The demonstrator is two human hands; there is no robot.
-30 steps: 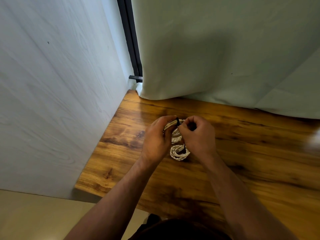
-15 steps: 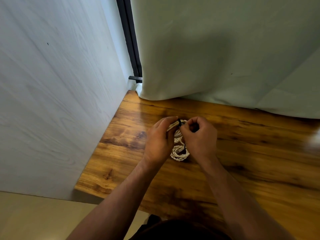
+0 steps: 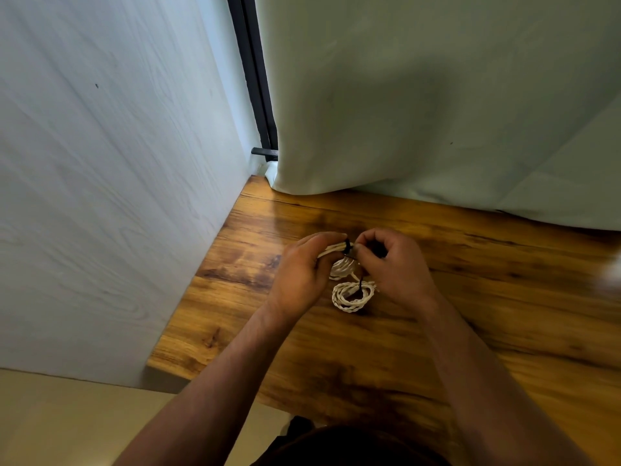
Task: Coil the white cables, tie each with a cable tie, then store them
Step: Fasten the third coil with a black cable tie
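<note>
nearest, a tied white coil (image 3: pixel 351 299) lies on the table (image 3: pixel 504 331), toward its far left corner. just beyond, the left hand (image 3: pixel 299 274) grips a second coil (image 3: pixel 331 252), strands running left to right; the right hand (image 3: pixel 393 267) pinches the black cable tie (image 3: pixel 347 246) looped round them, so tightening likely pulls rightward.

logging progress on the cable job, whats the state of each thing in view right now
white braided cable bundle: coiled, held, tie round it
thin black cable tie: looped round the bundle, pinched
left hand: grips the bundle
right hand: pinches the tie
second white braided coil: lying flat on the brown wooden table, black tie on it
pale curtain: hanging, hem on the table's back edge
</note>
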